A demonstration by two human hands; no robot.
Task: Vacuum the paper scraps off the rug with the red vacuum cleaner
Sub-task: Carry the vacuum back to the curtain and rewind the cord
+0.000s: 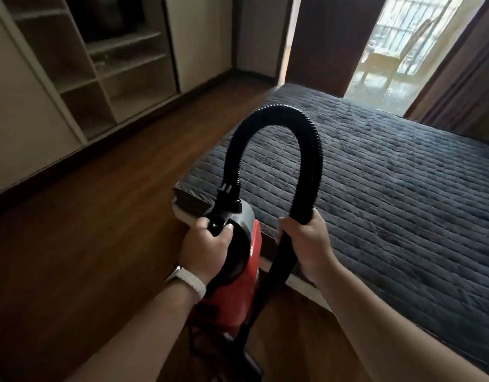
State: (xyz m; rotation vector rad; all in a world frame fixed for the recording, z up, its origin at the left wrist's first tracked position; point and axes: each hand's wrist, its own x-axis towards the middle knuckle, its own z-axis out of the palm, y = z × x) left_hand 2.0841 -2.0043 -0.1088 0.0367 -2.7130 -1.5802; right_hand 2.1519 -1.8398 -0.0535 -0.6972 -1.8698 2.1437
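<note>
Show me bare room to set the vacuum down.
Bare wood floor between the shelving unit and the grey quilted surface; that surface is bare. Crowded at its near corner: left hand grips the vacuum, right hand the hose.

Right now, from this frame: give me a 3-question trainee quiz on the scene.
1. True or false: the left hand grips the vacuum by its black handle.
2. What does the right hand hold? A) hose B) cord C) nothing
3. Fill in: the left wrist wears a white ____.
Key: 1 true; 2 A; 3 watch.
</note>
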